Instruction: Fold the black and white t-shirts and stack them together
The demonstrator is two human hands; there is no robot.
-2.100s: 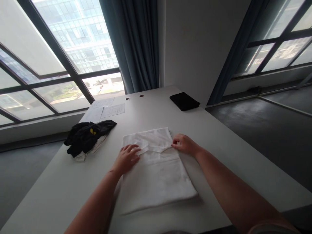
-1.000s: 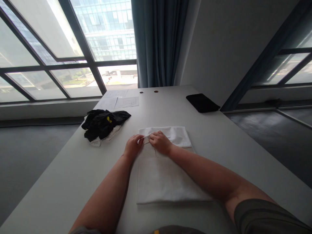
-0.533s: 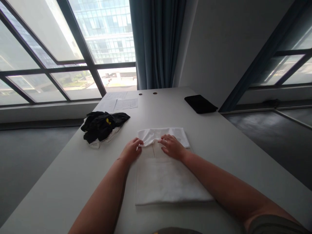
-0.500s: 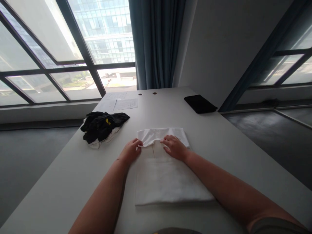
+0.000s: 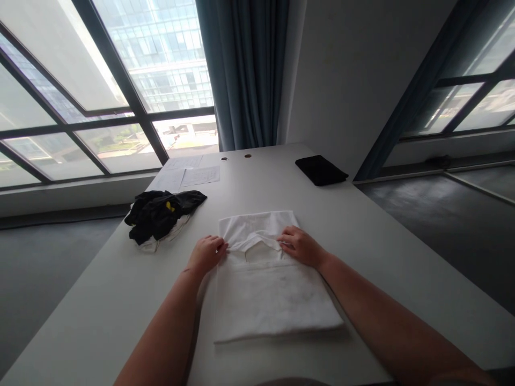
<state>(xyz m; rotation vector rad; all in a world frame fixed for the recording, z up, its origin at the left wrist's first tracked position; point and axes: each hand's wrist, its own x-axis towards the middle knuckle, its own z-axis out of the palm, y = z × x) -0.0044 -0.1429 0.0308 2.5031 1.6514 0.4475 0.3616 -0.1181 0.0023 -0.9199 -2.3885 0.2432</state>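
A white T-shirt (image 5: 277, 300) lies folded flat on the table in front of me. Its far part is turned toward me as a flap (image 5: 257, 221), and a curved, rumpled edge leaves a gap above the near folded panel. At the flap's left corner, my left hand (image 5: 207, 253) pinches the cloth between thumb and fingers. My right hand (image 5: 301, 245) grips the flap's right side, its fingers bent over the edge. Fingertips of both hands are partly hidden against the fabric.
A crumpled heap of black clothing (image 5: 159, 217) with a yellow mark lies on the left of the white table (image 5: 249, 187). Behind it are paper sheets (image 5: 201, 176). A folded black cloth (image 5: 321, 170) rests at the far right, near the wall.
My hands have spread farther apart, the right one moving right along the flap. The curved edge has opened into a wider gap. The view has shifted slightly.
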